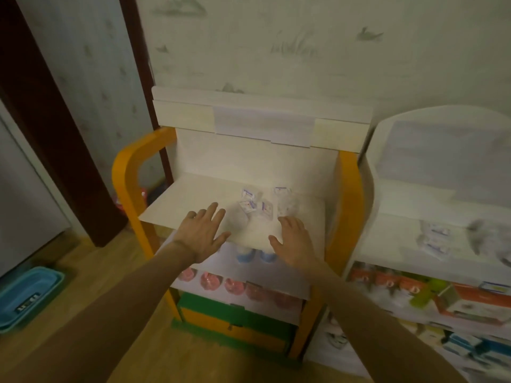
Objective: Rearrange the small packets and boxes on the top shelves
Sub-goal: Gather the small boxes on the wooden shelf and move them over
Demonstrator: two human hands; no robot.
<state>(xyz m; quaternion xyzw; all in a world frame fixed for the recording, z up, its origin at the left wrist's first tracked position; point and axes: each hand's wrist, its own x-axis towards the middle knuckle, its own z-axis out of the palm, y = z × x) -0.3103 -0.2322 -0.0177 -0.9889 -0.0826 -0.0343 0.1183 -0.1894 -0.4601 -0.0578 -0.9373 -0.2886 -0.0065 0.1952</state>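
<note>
Orange-framed shelf unit [130, 172] against patterned wallpaper [276, 37], wood floor [91, 275].

Motion blur softened the whole head view. The small clear packets [260, 205] on the top shelf [193, 205] showed only blue-edged labels; their print was unreadable and their count uncertain. At three o'clock, packets on the neighbouring white shelf [409, 217] smeared into pale shapes, with the frame's edge cutting that unit off. The right hand [293, 241] had its fingertips lost against the packets, so contact could not be told. Pink-lidded containers [229, 286] below were part hidden by shelf edges. At eight o'clock, a blue basin [30, 294] was cropped.
</note>
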